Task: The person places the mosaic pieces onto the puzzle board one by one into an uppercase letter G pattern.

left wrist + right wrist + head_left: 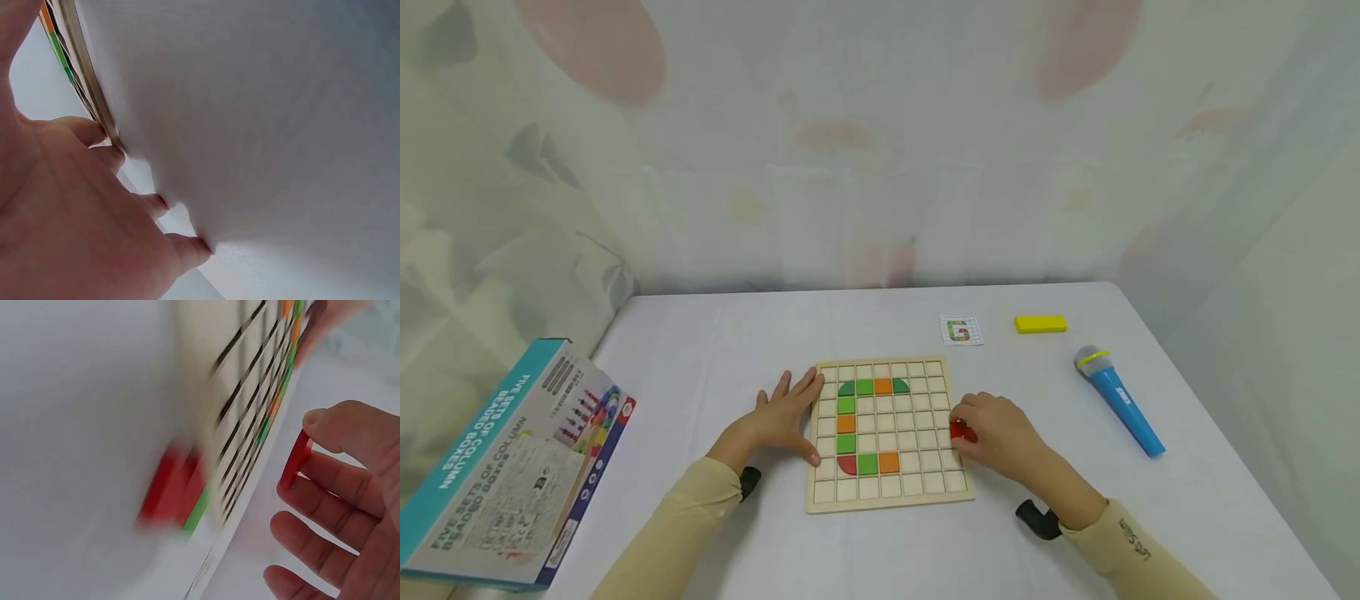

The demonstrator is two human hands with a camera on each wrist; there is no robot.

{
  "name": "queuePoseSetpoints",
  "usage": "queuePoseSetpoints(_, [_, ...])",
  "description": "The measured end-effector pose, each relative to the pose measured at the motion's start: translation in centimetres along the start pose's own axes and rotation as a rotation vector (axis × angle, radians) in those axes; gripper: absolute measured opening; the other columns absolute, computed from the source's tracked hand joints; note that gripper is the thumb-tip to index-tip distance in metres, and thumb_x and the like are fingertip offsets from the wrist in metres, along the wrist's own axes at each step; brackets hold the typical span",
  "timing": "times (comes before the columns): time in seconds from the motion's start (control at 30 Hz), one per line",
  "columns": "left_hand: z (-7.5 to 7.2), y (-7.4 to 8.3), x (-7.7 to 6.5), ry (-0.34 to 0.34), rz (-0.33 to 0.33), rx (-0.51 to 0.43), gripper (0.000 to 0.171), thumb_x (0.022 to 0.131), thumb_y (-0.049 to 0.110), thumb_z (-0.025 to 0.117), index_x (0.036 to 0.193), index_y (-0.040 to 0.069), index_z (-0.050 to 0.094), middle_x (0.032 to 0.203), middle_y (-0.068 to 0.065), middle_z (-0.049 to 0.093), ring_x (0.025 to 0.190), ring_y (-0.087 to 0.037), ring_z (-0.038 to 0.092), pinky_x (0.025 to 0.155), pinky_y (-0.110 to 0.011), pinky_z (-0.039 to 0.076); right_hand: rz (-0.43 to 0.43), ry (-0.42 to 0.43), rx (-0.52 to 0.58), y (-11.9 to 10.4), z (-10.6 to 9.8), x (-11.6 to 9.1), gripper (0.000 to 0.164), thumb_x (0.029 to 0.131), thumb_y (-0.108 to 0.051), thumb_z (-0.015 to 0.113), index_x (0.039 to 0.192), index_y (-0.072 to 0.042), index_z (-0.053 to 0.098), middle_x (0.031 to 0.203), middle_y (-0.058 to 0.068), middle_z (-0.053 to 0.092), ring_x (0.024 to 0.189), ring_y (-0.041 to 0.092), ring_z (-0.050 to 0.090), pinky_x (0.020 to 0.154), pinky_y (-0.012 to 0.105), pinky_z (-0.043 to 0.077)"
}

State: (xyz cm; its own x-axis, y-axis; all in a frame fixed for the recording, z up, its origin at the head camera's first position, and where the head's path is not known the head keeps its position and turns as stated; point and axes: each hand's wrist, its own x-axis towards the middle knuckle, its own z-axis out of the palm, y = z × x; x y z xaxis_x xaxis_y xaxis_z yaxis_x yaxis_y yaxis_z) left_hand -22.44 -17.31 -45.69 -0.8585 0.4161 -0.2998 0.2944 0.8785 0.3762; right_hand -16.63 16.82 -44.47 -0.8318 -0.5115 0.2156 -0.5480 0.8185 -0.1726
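A square wooden grid board [917,425] lies on the table, with green, orange and red tiles [865,387] set in some cells in a C-like outline. My left hand [777,421] is spread along the board's left edge, thumb and a finger touching its rim. Beyond the right edge, my right hand [1003,437] pinches a thin red tile [296,459] between thumb and fingers, upright in the right wrist view. Blurred red pieces [172,490], with a bit of green [196,509] beside them, lie by the board's edge there.
A small pattern card [961,331] lies behind the board, a yellow block [1041,323] to its right. Farther right is a blue toy microphone [1123,404]. At the left stands a large teal and white box [512,467]. A patterned cloth [850,167] hangs behind the table.
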Motion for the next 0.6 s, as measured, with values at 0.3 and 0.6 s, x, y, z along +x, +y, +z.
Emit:
queuePoseSetpoints(0.3, [0.0,0.1,-0.1,-0.006,0.012,-0.008,0.130,0.050,0.048,0.086,0.149,0.012,0.010,0.155,-0.009,-0.001,0.137,-0.045,-0.007,0.095,-0.074,0.002,-0.130,-0.107,-0.013,-4.2,2.5,2.1,0.010,0.075,-0.021,0.068,0.083,-0.016,0.066,0.075,-0.010,0.055,0.067,0.008,0.045,0.058,0.023,0.039])
queuePoseSetpoints(0.6, [0.1,-0.1,0.0,0.007,0.012,-0.009,0.132,0.048,0.050,0.086,0.149,0.012,0.011,0.155,-0.008,0.000,0.137,-0.045,-0.007,0.095,-0.074,0.002,-0.128,-0.159,-0.040,-5.2,2.6,2.4,0.011,0.079,-0.028,0.070,0.085,-0.019,0.068,0.076,-0.010,0.054,0.067,0.009,0.044,0.058,0.024,0.038])
